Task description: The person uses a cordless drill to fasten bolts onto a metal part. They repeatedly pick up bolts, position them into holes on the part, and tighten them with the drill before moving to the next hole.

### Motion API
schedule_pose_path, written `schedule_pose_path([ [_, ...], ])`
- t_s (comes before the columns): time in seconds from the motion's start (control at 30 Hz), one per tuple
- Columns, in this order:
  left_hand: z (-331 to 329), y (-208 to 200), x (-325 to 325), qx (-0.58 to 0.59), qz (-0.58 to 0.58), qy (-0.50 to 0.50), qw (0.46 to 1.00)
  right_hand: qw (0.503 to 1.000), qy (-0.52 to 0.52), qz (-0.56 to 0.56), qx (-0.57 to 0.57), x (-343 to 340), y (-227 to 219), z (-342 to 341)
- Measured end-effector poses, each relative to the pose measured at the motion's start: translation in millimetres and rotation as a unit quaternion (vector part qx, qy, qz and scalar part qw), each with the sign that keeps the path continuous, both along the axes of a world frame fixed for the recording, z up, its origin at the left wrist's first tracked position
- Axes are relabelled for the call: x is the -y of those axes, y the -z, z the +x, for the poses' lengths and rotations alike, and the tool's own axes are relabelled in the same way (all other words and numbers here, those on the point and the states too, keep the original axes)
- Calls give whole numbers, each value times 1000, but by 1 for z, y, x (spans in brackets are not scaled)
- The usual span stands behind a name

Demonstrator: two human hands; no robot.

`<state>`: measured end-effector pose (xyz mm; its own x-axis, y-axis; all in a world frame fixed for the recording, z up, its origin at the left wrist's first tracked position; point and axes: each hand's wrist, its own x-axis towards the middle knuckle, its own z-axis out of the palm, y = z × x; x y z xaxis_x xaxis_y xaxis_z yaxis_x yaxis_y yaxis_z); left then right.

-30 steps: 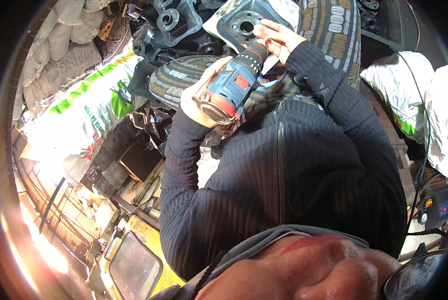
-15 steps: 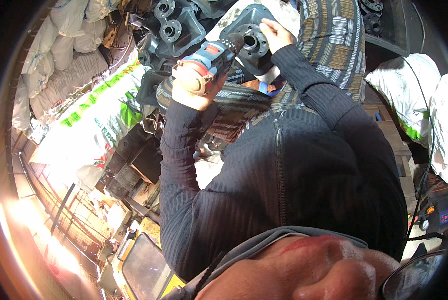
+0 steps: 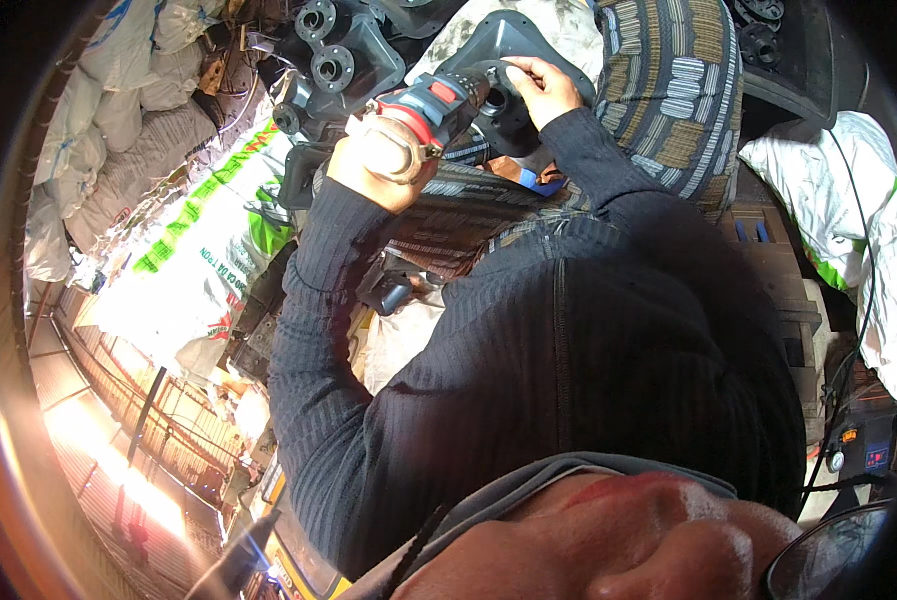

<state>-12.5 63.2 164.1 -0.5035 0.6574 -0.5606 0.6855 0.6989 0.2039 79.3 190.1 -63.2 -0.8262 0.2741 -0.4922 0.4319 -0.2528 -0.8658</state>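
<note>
My left hand (image 3: 377,178) is wrapped round the grip of a blue-grey and red cordless drill (image 3: 437,100). The drill's black chuck points right, at the round flange of a dark metal part (image 3: 514,45), and meets its edge; the exact contact at the tip is hidden. Thumb and fingers of my right hand (image 3: 549,92) are closed on the flange's upper right side. This part has a wide plate with rounded corners behind the flange and rests over my lap, between my patterned trouser legs (image 3: 669,90). Whether a small fastener sits between my fingers is too small to tell.
Similar flanged dark parts (image 3: 354,65) are piled at the far left. A black bin (image 3: 789,60) with more parts stands at the far right. White sacks (image 3: 184,270) lie on the left, others (image 3: 819,190) on the right. A cable (image 3: 862,230) hangs at the right.
The flanged part has turned, so its round face shows less. My left hand and the drill have shifted slightly left and tilted. My right hand has moved a little down and left with the flange.
</note>
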Motion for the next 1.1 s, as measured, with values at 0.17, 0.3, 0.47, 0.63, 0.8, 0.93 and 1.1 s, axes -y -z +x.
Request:
schedule_pose_path([
  [0.17,-3,13,-7,9,-8,-63,998,1000,0,31,-4,-2,-9,-1],
  [0.3,-12,30,5,14,-38,10,999,998,-18,61,12,-6,-16,1],
  [0.47,-6,36,11,53,-57,-69,995,998,-9,55,9,-5,-12,1],
  [0.63,-2,35,3,36,-55,-146,987,999,-13,52,-2,-1,0,-4],
  [0.8,56,8,25,-47,17,-61,997,997,23,-17,-68,4,18,-7],
  [0.93,141,-9,59,70,143,-272,949,987,-51,23,-152,-1,48,-18],
  [1.1,218,16,84,130,28,-333,934,945,-202,233,-113,-38,104,-48],
])
